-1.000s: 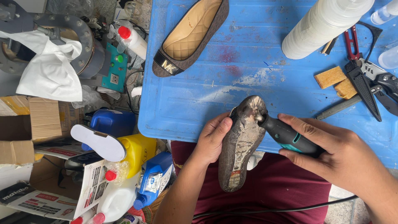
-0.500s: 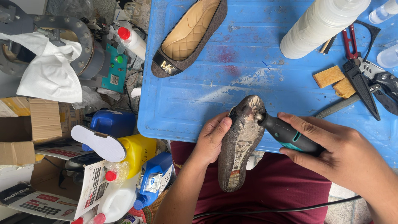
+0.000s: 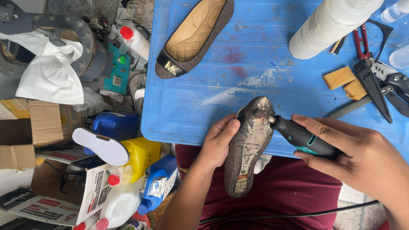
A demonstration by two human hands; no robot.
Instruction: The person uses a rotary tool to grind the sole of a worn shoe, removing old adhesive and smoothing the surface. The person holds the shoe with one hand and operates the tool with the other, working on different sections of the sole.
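Table: blue plastic table (image 3: pixel 204 106), scuffed, paint worn near centre; takes up most of upper view.
White roll: large white cylinder (image 3: pixel 330 23) lying at top right of table, tilted.
Cloth: white cloth (image 3: pixel 51 72) draped over grey round machine (image 3: pixel 85 47), left of table, off it.
Jugs: blue jug (image 3: pixel 111 125), yellow jug (image 3: pixel 142 155), white jug (image 3: pixel 121 204) on floor at left, crowded together; white insole (image 3: pixel 100 147) lying over them.
Boxes: cardboard boxes (image 3: pixel 30 127) at far left edge.
Flat shoe: brown flat shoe (image 3: pixel 194 36), tan quilted lining up, resting on table at top centre, well apart from hands.
Worn shoe: worn shoe (image 3: pixel 249 149) sole-up, toe at table's near edge, heel over person's lap; sole grey, rough, patchy.
Left hand: left hand (image 3: pixel 219 142) grips worn shoe from its left side; fingers curled under, thumb (image 3: pixel 228 130) pressed flat on sole edge.
Right hand: right hand (image 3: pixel 358 155) wrapped round rotary tool (image 3: pixel 302 138); fingers closed together on body, index laid along top.
Rotary tool: black w/ teal band, tip touching sole near toe; black cord (image 3: pixel 289 215) runs across lap.
Cutters: red-handled snips (image 3: pixel 362 40) and black pliers (image 3: pixel 383 85) at table's right edge.
Sponges: two tan sponge blocks (image 3: pixel 345 81) just beside the pliers.
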